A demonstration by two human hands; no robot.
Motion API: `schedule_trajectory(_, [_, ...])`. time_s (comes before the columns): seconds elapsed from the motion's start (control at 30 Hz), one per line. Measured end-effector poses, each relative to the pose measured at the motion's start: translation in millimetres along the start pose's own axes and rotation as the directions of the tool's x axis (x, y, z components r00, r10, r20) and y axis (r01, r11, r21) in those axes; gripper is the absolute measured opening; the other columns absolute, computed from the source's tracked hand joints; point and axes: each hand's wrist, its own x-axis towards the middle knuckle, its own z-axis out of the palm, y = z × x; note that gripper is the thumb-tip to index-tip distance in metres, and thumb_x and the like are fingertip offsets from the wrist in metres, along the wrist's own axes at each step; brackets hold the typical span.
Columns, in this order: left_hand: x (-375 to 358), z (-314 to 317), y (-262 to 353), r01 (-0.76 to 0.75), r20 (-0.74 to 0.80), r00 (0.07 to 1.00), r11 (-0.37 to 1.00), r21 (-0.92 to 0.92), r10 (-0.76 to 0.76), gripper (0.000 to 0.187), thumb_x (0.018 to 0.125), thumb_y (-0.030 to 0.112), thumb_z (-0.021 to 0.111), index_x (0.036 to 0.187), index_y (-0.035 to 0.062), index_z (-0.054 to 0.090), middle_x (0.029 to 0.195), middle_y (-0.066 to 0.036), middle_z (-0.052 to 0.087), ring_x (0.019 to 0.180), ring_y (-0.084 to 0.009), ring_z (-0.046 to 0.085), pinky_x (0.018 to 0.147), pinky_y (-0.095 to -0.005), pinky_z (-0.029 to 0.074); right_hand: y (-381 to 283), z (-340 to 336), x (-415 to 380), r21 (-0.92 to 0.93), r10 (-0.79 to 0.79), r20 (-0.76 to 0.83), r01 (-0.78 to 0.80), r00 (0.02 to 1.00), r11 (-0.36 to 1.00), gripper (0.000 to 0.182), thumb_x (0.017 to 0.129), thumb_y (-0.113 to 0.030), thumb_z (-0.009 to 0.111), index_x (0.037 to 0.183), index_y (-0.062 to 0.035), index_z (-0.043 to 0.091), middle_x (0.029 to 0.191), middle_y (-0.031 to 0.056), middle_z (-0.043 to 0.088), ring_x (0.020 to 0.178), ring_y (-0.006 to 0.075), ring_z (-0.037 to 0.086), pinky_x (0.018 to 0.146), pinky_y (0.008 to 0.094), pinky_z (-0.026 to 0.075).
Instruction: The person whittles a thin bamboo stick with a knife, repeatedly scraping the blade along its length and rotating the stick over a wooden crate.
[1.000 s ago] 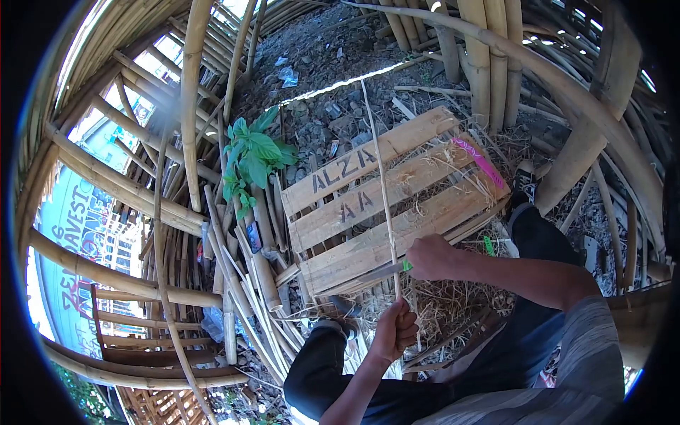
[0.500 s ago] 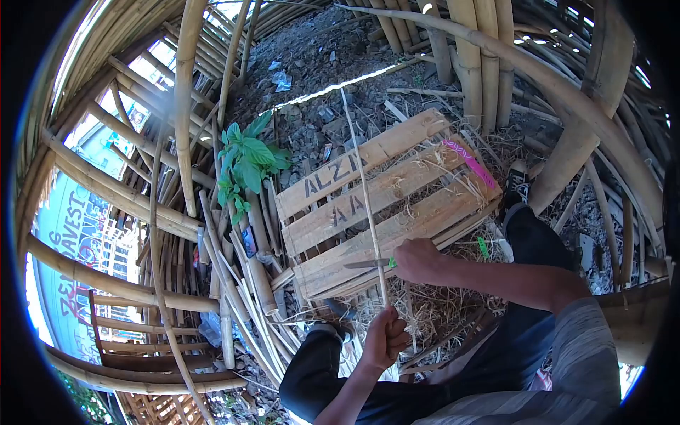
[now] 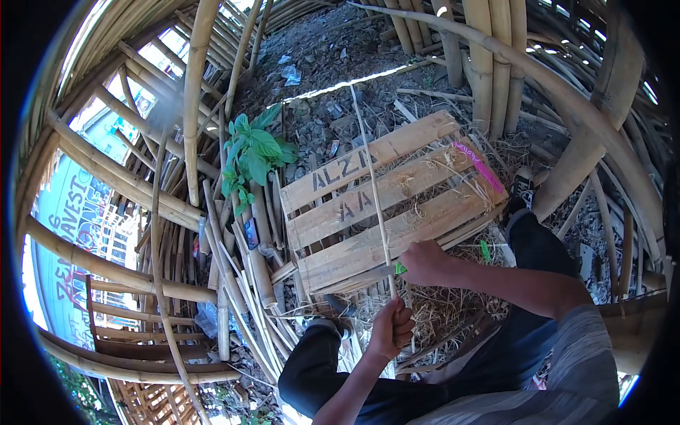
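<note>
Bamboo poles (image 3: 193, 106) rise in rows well beyond both hands and to their left. Beyond the right hand (image 3: 425, 262) lies the crate (image 3: 340, 256), made of pale slats with gaps between them, dark letters on two of them and a bright pink strap (image 3: 482, 168) over its far right corner.

The stick (image 3: 375, 195) is long, thin and pale tan, fairly smooth and almost straight. Its near end is in the left hand (image 3: 392, 329); from there its long axis runs away from the person, across the crate, leaning slightly left, and its far end points past the crate over the rubble. Whether it touches the slats, I cannot tell.

A leafy green plant (image 3: 256, 152) grows left of the crate, well apart from both hands. Dry straw (image 3: 435, 312) lies just right of the left hand, below the right.

The left hand is closed in a fist around the stick. The right hand, just above and to its right, is clamped on the green handle of the knife (image 3: 401, 268). The grey blade points left and crosses the stick a little beyond the left fist.
</note>
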Motion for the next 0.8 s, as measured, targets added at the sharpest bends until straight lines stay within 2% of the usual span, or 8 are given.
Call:
schedule_trajectory(0.13, [-2.9,-1.5,1.3,-0.007,0.033,0.999,1.0,-0.008,0.007,0.03,0.095,0.033,0.038,0.07,0.016,0.036,0.054,0.006,0.022,0.042,-0.0044,0.019,0.033,-0.0197,0.013,-6.3,-18.1,-0.6,0.196,0.075,-0.119,-0.05,0.99,0.979,0.035,0.073,-0.036,0.065,0.088,-0.0046,0.062,0.065,0.0142,0.062,0.065,0.0305,0.064,0.057,0.0417,0.05])
schedule_trajectory(0.23, [-1.8,1.1,0.4,-0.005,0.022,1.0,1.0,0.0,0.005,0.029,0.094,0.031,0.037,0.07,0.0162,0.035,0.053,0.006,0.022,0.042,-0.0046,0.019,0.034,-0.0208,0.013,-1.4,-21.2,5.9,0.331,0.164,-0.247,-0.076,0.955,0.941,0.03,0.075,-0.032,0.065,0.087,-0.0045,0.06,0.059,0.012,0.059,0.057,0.0301,0.061,0.054,0.0405,0.047])
schedule_trajectory(0.37, [-3.5,4.8,-3.2,-0.008,0.015,1.0,1.0,0.015,0.008,0.026,0.094,0.031,0.039,0.072,0.016,0.036,0.053,0.006,0.022,0.042,-0.0047,0.019,0.035,-0.0212,0.013,4.4,-20.6,10.1,0.467,0.199,-0.282,-0.047,0.938,0.883,0.029,0.076,-0.032,0.066,0.086,-0.0054,0.061,0.059,0.011,0.059,0.057,0.0286,0.061,0.054,0.0387,0.047])
schedule_trajectory(0.47, [-3.1,2.8,-3.6,-0.008,0.024,1.0,1.0,-0.001,0.008,0.026,0.094,0.031,0.039,0.073,0.016,0.037,0.053,0.006,0.022,0.042,-0.0047,0.019,0.035,-0.0212,0.013,2.7,-20.2,8.7,0.414,0.143,-0.263,-0.022,0.954,0.91,0.027,0.073,-0.029,0.068,0.087,-0.0063,0.061,0.058,0.0102,0.058,0.056,0.027,0.061,0.054,0.0372,0.048])
schedule_trajectory(0.53, [-3.3,1.9,-0.8,-0.007,0.029,1.0,1.0,-0.009,0.007,0.025,0.093,0.031,0.04,0.073,0.016,0.037,0.054,0.006,0.022,0.042,-0.0046,0.019,0.035,-0.0211,0.013,-1.7,-18.9,2.7,0.22,-0.078,-0.291,0.146,0.953,0.965,0.025,0.07,-0.024,0.069,0.085,-0.0065,0.061,0.058,0.0095,0.059,0.056,0.0258,0.061,0.054,0.0367,0.048])
schedule_trajectory(0.57, [-3.9,1.5,1.4,-0.006,0.029,1.0,1.0,-0.008,0.006,0.025,0.093,0.031,0.04,0.073,0.016,0.038,0.054,0.006,0.022,0.041,-0.0044,0.019,0.035,-0.0208,0.013,-5.0,-20.2,-0.2,0.22,-0.077,-0.291,0.146,0.954,0.964,0.025,0.07,-0.024,0.069,0.085,-0.0065,0.061,0.058,0.0095,0.059,0.056,0.0258,0.061,0.054,0.0367,0.048])
schedule_trajectory(0.63, [-3.5,0.5,3.6,-0.003,0.028,1.0,1.0,-0.007,0.003,0.025,0.093,0.031,0.04,0.073,0.016,0.038,0.053,0.006,0.022,0.041,-0.0042,0.019,0.035,-0.0205,0.013,-12.0,-21.9,-4.9,0.228,-0.284,-0.198,0.326,0.938,0.917,0.025,0.068,-0.022,0.069,0.085,-0.0072,0.06,0.059,0.0093,0.059,0.056,0.0254,0.062,0.054,0.0372,0.048])
schedule_trajectory(0.8, [-1.2,-0.5,0.5,-0.02,0.019,1.0,1.0,-0.015,0.02,0.024,0.093,0.031,0.041,0.074,0.0162,0.04,0.053,0.007,0.023,0.041,-0.0036,0.019,0.034,-0.0195,0.012,-15.2,-15.7,-7.4,0.191,-0.337,-0.135,0.358,0.932,0.914,0.027,0.068,-0.023,0.067,0.088,-0.0072,0.059,0.059,0.0122,0.059,0.057,0.0292,0.062,0.054,0.0396,0.049])
